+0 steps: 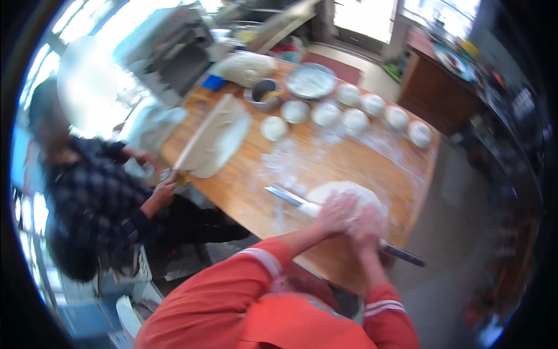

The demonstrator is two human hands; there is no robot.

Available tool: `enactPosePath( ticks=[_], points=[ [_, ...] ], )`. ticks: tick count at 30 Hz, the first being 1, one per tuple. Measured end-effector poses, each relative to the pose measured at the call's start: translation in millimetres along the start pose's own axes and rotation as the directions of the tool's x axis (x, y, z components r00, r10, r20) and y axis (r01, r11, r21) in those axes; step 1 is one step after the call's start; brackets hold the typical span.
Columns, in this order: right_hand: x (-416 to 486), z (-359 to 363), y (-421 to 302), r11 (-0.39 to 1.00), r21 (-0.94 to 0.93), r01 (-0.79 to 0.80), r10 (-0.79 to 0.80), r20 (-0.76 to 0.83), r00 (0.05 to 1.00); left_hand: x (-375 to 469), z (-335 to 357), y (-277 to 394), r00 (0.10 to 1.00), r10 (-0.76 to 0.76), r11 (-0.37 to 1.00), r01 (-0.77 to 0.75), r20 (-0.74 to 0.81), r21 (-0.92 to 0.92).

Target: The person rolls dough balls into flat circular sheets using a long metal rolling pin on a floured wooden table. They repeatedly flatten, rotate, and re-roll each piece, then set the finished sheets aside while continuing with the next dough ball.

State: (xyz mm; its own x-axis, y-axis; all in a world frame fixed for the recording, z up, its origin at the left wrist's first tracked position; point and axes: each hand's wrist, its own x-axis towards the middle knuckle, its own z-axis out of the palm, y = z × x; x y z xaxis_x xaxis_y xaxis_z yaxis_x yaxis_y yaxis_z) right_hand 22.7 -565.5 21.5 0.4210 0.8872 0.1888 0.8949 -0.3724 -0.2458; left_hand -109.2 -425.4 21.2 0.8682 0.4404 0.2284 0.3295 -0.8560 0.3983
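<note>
A flattened round of white dough [353,189] lies on the floured wooden table near its front edge. Part of the dough is wrapped around a rolling pin [285,195], whose bare ends stick out at the upper left and lower right. My left hand [336,212] presses on the wrapped pin from the left. Close beside it, my right hand [368,227] lies over the same roll of dough. Motion blur softens the fingers, and the palms are hidden.
Several dough balls [326,114], a flour bowl [311,81], a metal pot [263,99] and a large dough mass [246,69] stand towards the far side. At left, a person in a checked shirt [102,187] stands beside a folded dough sheet [218,137].
</note>
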Motion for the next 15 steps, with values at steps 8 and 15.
enactPosePath(
  ticks=[8,15],
  points=[
    [-149,-32,-50,0.99,0.124,0.074,-0.099,0.213,0.972,-149,-31,67,0.986,0.051,0.997,-0.058,0.162,0.04],
    [-1,-3,8,0.999,-0.012,0.043,-0.043,0.019,0.999,-6,-1,17,0.998,-0.038,0.98,0.029,0.043,0.198]
  ],
)
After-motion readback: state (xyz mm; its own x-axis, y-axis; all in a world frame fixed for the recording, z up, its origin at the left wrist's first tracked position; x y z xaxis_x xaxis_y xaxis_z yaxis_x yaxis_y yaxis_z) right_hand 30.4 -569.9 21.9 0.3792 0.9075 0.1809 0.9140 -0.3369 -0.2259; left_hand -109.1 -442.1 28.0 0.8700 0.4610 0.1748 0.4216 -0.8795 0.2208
